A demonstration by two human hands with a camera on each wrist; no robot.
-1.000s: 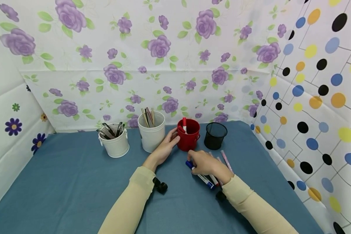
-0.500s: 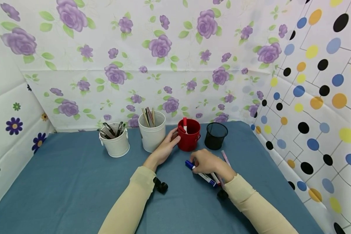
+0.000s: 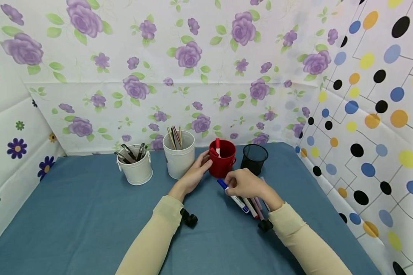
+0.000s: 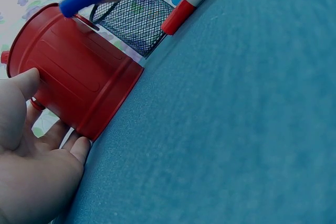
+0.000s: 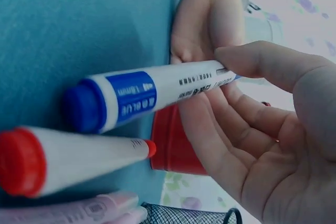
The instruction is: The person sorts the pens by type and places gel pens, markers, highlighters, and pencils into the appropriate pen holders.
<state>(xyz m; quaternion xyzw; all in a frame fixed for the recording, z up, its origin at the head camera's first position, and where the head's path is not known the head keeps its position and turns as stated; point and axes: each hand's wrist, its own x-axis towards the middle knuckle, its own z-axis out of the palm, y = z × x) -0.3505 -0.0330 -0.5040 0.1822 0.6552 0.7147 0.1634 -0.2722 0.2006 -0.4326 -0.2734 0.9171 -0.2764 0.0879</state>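
Observation:
My right hand point(image 3: 247, 184) pinches a blue whiteboard marker point(image 5: 173, 85) between thumb and fingers, raised a little off the cloth, its blue cap toward the red bucket point(image 3: 223, 168). My left hand point(image 3: 191, 172) holds that bucket at its left side, the thumb point(image 4: 26, 83) on the near wall and the fingers round the far side. A red marker point(image 3: 217, 144) stands inside the bucket. Another red marker point(image 5: 89, 161) lies on the cloth under my right hand, with pale pink pens point(image 5: 73, 211) beside it.
The black mesh cup point(image 3: 254, 156) stands right of the bucket. To the left are a tall white bucket point(image 3: 179, 160) with thin sticks and a smaller white bucket point(image 3: 137, 172) with dark pens. Patterned cloth walls point(image 3: 151, 49) surround the blue tablecloth point(image 3: 89, 214).
The right hand has taken the blue marker off the cloth, lifting it slightly up and toward the red bucket. The left hand stays on the bucket.

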